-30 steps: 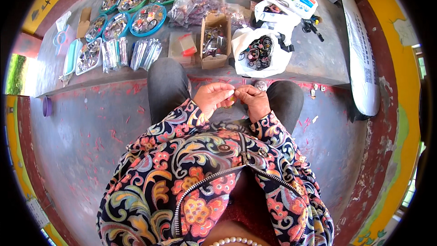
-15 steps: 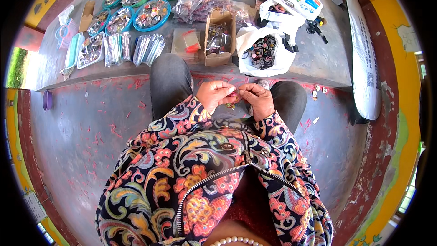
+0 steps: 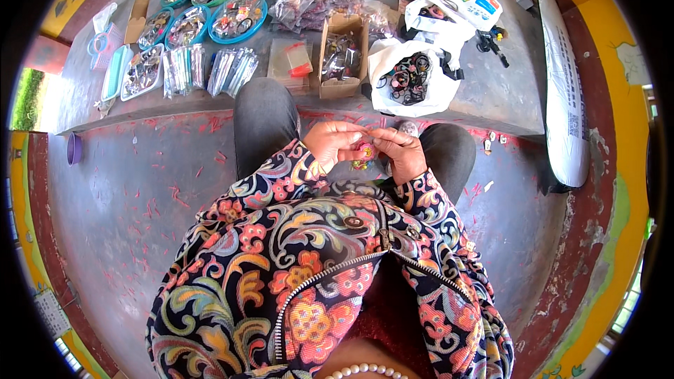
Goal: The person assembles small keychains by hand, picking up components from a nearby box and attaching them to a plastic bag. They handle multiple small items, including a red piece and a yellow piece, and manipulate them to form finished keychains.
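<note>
Here, left hand point(image 3: 335, 146) and right hand point(image 3: 401, 153) pinch, seemingly, a small pink trinket point(image 3: 364, 156) between them.

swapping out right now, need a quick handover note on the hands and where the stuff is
Left hand and right hand: held together over the lap, both pinching one small pink trinket.
Supplies: on the ledge ahead sit a white bag of dark rings, an open cardboard box, blue and green round trays of small pieces, and clear packets.
Done: one trinket picked up and in hand.
Left: its finished state is too small to tell.
</note>
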Motion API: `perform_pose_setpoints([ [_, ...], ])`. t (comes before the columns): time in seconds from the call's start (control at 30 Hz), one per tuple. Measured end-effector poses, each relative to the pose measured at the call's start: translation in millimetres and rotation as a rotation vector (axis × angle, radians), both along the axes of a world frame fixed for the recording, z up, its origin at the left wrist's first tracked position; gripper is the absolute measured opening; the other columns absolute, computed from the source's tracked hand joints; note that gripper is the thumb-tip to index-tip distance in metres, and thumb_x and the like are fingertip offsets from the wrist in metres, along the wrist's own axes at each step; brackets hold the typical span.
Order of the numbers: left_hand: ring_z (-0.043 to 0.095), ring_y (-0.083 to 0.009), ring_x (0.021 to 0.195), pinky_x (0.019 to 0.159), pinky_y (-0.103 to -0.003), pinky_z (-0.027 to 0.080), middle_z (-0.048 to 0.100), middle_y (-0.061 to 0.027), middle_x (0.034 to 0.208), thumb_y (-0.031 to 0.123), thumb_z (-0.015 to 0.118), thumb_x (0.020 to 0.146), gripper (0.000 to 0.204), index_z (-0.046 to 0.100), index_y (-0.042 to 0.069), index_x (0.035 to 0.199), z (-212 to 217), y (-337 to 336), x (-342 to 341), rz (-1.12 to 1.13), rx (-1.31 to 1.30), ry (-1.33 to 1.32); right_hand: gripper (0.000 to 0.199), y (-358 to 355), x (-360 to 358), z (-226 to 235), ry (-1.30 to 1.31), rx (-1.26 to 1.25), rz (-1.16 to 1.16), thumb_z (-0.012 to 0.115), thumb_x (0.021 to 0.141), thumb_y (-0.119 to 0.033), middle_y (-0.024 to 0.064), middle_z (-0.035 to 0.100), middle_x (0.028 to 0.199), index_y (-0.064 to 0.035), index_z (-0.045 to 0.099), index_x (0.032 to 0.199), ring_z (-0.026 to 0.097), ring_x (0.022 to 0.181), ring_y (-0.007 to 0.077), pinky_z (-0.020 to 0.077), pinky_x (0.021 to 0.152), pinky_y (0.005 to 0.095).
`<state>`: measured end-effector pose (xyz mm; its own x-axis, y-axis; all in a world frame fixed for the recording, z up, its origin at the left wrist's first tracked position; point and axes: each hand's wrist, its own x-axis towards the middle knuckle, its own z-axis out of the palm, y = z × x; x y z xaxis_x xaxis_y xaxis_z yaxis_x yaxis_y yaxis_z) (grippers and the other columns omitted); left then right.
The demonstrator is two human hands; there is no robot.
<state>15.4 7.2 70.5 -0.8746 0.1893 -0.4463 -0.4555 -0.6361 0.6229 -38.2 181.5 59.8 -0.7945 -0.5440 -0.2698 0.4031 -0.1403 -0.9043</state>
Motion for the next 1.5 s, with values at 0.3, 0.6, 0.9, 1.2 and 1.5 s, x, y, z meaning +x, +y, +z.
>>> perform_pose_setpoints([
  [0.3, 0.059, -0.0204, 0.086, 0.073, -0.030, 0.051, 0.057, -0.0128, 0.098, 0.002, 0.046, 0.082, 0.023, 0.051, -0.004, 0.103, -5.2, -4.9, -1.3, -0.015, 0.071, 0.032, 0.012, 2.4, -1.7, 0.3, 0.066, -0.039, 0.034, 0.053, 0.076, 0.004, 0.0030, 0.059, 0.080, 0.0009, 0.063, 0.081, 0.053, 0.075, 0.0104, 0.0391, 0.068, 0.0207],
  [0.6, 0.059, -0.0186, 0.081, 0.070, -0.028, 0.051, 0.058, -0.0115, 0.093, 0.009, 0.049, 0.084, 0.022, 0.051, -0.003, 0.102, -1.8, 1.8, -5.1, 0.034, 0.061, 0.016, 0.013, 2.2, -1.3, 3.9, 0.206, 0.000, 0.002, 0.052, 0.076, 0.005, 0.0012, 0.058, 0.079, 0.0001, 0.064, 0.079, 0.051, 0.074, 0.0092, 0.0384, 0.066, 0.0205],
  [0.9, 0.059, -0.0152, 0.065, 0.056, -0.025, 0.052, 0.059, -0.0101, 0.082, 0.012, 0.054, 0.083, 0.019, 0.056, -0.004, 0.093, -3.9, 4.4, -1.3, 0.060, -0.134, 0.001, 0.017, 2.0, -4.2, -1.9, 0.161, -0.003, 0.020, 0.055, 0.076, 0.001, -0.0006, 0.058, 0.083, -0.0025, 0.062, 0.092, 0.050, 0.074, 0.0075, 0.0381, 0.066, 0.0197],
  [1.2, 0.057, -0.0110, 0.069, 0.055, -0.023, 0.052, 0.059, -0.0071, 0.082, 0.009, 0.051, 0.084, 0.016, 0.058, -0.004, 0.090, 8.8, 13.4, -1.5, 0.068, -0.585, 0.246, 0.012, -8.3, -2.6, 4.6, 0.034, -0.067, -0.010, 0.062, 0.075, -0.003, 0.0031, 0.059, 0.080, -0.0003, 0.058, 0.086, 0.053, 0.072, 0.0085, 0.0423, 0.066, 0.0215],
  [1.5, 0.057, -0.0109, 0.065, 0.054, -0.023, 0.052, 0.058, -0.0059, 0.079, 0.009, 0.048, 0.086, 0.016, 0.057, -0.003, 0.089, 7.4, 11.6, 1.3, 0.057, -0.479, 0.312, 0.004, -7.5, 0.2, 6.2, 0.341, -0.037, -0.105, 0.063, 0.071, 0.002, 0.0026, 0.057, 0.070, -0.0005, 0.061, 0.069, 0.049, 0.065, 0.0090, 0.0395, 0.060, 0.0224],
])
